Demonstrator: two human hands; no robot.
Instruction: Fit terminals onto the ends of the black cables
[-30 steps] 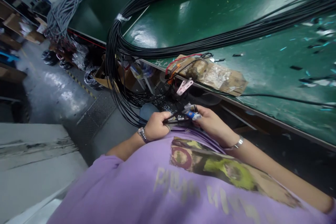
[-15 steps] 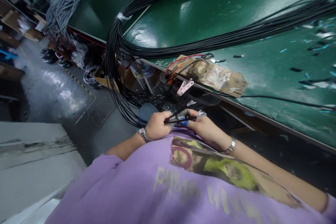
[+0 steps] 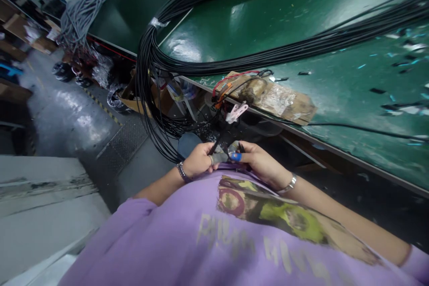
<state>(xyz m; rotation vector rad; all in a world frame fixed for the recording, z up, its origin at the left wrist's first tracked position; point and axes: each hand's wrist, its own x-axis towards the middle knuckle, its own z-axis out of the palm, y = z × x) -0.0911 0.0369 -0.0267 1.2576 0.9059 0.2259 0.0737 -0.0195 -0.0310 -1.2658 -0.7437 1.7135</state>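
My left hand (image 3: 198,161) and my right hand (image 3: 259,161) are close together just below the edge of the green workbench (image 3: 284,22), in front of my purple shirt. Both are closed on thin black wires (image 3: 217,140) that rise toward the bench edge. Between the fingertips sits a small grey piece with a blue tip (image 3: 228,157); the pinch covers what it is. A thick bundle of black cables (image 3: 149,67) loops over the bench and hangs down its left end, just left of my hands.
A taped brown cardboard pad (image 3: 281,98) with red and orange wires (image 3: 223,84) lies on the bench edge. A white plastic clip (image 3: 236,111) hangs below it. Grey cable coils (image 3: 83,4) hang at upper left above a wet grey floor (image 3: 67,116).
My right hand has drawn left toward my left hand, closing the gap. The wires once stretched level between them now rise steeply from my left fingers.
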